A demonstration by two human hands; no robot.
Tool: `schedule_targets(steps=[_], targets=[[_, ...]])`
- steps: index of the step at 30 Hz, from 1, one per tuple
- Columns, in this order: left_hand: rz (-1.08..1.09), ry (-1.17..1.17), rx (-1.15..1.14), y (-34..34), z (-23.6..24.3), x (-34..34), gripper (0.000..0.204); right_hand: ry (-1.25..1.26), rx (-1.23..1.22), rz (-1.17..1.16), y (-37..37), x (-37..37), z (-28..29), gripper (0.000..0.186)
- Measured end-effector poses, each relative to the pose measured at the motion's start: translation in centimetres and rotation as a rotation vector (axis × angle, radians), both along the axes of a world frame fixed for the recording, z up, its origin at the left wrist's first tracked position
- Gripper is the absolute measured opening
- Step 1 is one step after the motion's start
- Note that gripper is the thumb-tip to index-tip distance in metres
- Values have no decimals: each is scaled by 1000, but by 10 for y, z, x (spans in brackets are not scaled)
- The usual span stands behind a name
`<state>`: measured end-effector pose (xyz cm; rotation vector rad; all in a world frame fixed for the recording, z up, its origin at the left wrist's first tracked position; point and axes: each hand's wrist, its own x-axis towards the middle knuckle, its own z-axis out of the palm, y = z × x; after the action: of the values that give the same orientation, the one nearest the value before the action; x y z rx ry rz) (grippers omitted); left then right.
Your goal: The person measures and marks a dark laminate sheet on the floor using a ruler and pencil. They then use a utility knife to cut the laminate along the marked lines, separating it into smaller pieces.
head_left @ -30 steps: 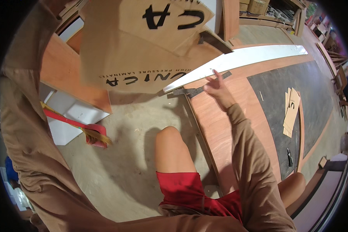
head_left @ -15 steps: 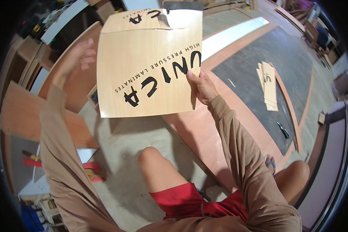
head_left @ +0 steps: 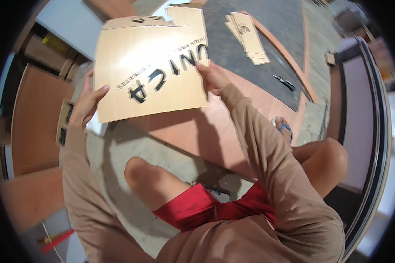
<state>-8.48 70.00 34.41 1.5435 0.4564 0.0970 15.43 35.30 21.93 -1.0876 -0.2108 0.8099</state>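
A pale wood-grain sheet with large black printing and a ragged, torn top edge is held up above my knees. My left hand grips its left edge, thumb on the face and fingers mostly behind it. My right hand pinches the right edge, thumb over the front, partly blurred. Just beyond that hand, several pale printed strips lie stacked on a dark panel, near a small black-handled tool and a long narrow wooden strip.
A pink plywood board lies under the sheet beside my bare knees. Wooden panels and a blurred red-handled item are at the left. Long boards with dark edging stand at the right, near my foot in a blue sandal.
My right hand left the white strip and took the sheet's right edge; my left hand, open half a second ago, now grips the left edge. The sheet moved slightly left in view as the camera turned.
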Motion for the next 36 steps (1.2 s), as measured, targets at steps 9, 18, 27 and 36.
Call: schedule_targets(steps=[9,18,27,36], targets=[[-141,-364,643,-166,36,38,58,-1120,-1068,1010,-167,76,-64,53],[-326,167,907,-425,-184,113,63,-970,-2227,636,-336,304,206,55],[297,658,981,-493,-289,136,79,-1198,-1436,297,-316,419,-54,86],[374,729,1046,-543,-300,137,80,-895,-1614,-3,-217,417,-162,121]])
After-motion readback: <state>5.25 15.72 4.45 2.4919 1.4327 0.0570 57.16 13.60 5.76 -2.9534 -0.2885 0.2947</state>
